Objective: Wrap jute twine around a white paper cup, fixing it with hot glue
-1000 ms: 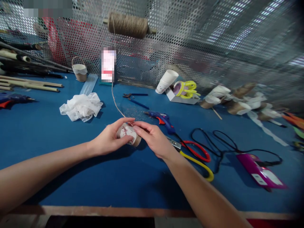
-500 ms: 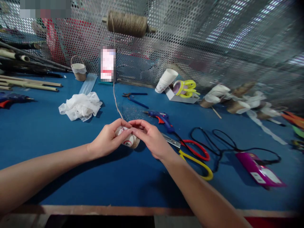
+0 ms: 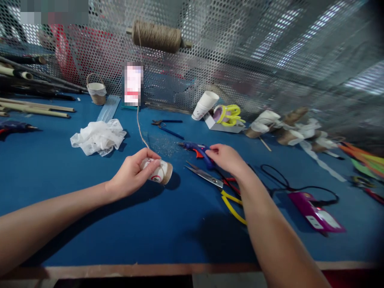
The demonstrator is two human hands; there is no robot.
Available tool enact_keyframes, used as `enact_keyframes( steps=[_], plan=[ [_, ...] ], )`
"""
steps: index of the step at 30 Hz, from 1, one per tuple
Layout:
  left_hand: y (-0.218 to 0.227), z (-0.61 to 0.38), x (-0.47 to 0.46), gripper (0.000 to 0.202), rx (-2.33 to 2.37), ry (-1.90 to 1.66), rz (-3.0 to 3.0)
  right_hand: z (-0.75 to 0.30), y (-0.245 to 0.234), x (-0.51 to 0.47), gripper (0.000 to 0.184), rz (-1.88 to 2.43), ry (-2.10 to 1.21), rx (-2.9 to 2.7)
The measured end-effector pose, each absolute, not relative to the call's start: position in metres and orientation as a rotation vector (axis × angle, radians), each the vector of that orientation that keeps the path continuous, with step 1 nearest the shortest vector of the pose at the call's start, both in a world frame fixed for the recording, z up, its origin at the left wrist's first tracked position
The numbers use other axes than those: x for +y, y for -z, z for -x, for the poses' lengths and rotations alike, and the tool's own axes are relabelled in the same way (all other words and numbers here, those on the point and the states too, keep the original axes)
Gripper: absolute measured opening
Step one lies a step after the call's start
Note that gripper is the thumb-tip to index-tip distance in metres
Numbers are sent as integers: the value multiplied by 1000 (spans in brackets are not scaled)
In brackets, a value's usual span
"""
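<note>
My left hand [image 3: 133, 172] is closed around a white printed paper cup [image 3: 164, 173], tilted on its side above the table. Twine is wound round the cup's right-hand end, and a strand of twine [image 3: 139, 127] runs from behind my fingers up toward the spool [image 3: 157, 37]. At the handle of a blue glue gun [image 3: 207, 158], my right hand [image 3: 227, 159] has its thumb and fingers closed on the grip. The gun still lies on the table, its nozzle pointing left. Just below it, scissors [image 3: 210, 178] with red and yellow handles are partly covered by my right forearm.
Pliers [image 3: 168, 125] lie beyond the glue gun. Crumpled white fabric [image 3: 99, 137] rests at left, near a small twine-wrapped basket [image 3: 97, 96]. Stacked paper cups [image 3: 205, 105] lean at the back. A purple power strip [image 3: 316, 212] and black cord lie at right.
My right hand has left the cup and moved right to the glue gun's handle. My left hand keeps the cup, whose twine-wrapped end now shows more. The view has shifted slightly.
</note>
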State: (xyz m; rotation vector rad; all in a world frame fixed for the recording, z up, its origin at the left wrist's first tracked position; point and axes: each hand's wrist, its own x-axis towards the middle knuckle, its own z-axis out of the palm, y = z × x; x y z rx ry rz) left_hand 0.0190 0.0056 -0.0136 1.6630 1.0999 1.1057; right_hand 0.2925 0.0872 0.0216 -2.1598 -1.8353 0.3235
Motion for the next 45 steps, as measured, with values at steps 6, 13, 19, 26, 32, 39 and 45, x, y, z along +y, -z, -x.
enact_keyframes(
  steps=[6, 13, 19, 26, 32, 39, 45],
  plan=[
    [20, -17, 11, 23, 1160, -1093, -1700, -293, -8, 87, 13, 2219, -509, -1913],
    [26, -17, 16, 22, 1226, -1038, -1768, -290, -9, 78, 17, 2127, -698, -1659],
    [30, -17, 18, 21, 1231, -1031, -1736, -279, -39, 49, 17, 1766, -1117, -1518],
    [25, -19, 19, 22, 1187, -1043, -1575, -266, -49, 14, 27, 1385, -1446, -1670],
    [22, -19, 16, 19, 1196, -1034, -1624, -258, -39, 10, 21, 1300, -1336, -1691],
    [20, -17, 21, 18, 1199, -1009, -1609, -254, -38, 3, 13, 1322, -1263, -1808],
    [22, -17, 21, 19, 1183, -1014, -1597, -252, -38, -6, 23, 1597, -1020, -1961]
  ],
)
